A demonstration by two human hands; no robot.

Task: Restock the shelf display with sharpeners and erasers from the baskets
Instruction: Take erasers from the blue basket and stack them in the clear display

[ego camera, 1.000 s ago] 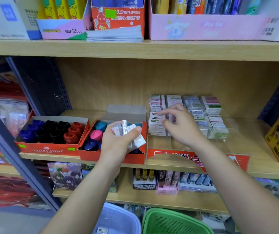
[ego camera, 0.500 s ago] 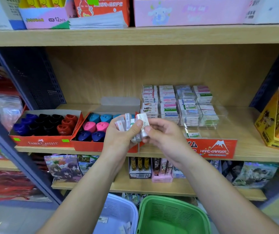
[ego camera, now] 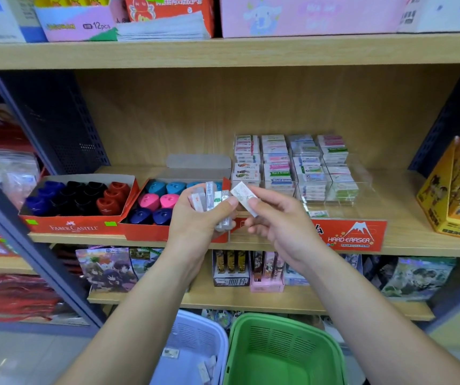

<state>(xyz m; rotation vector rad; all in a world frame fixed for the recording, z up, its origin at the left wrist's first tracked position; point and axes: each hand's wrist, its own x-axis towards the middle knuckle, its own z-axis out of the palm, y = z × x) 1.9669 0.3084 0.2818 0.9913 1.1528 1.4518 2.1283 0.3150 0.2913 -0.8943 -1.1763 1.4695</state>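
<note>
My left hand (ego camera: 195, 218) grips a fan of several wrapped erasers (ego camera: 210, 200) in front of the middle shelf. My right hand (ego camera: 276, 218) pinches a single white eraser (ego camera: 244, 197) just right of that bunch. Behind the hands stands a clear acrylic eraser display (ego camera: 292, 168) with a red "Hard Eraser" front (ego camera: 354, 236); its rows hold stacked erasers. Two red boxes of sharpeners sit to the left: one with blue, black and red sharpeners (ego camera: 78, 198), one with teal, pink and blue sharpeners (ego camera: 159, 201). Below are a white basket (ego camera: 195, 345) with a few erasers and a green basket (ego camera: 284, 354).
The wooden shelf edge (ego camera: 417, 245) runs across at hand height. A yellow box (ego camera: 456, 190) stands at the right end. The shelf above (ego camera: 223, 51) carries pink and orange boxes. A lower shelf (ego camera: 251, 301) holds illustrated packs. A dark metal upright (ego camera: 28, 232) is at left.
My right hand left the display, came back to the bunch in my left hand and pulled one white eraser out to the right. The view tilted down, showing more of the baskets.
</note>
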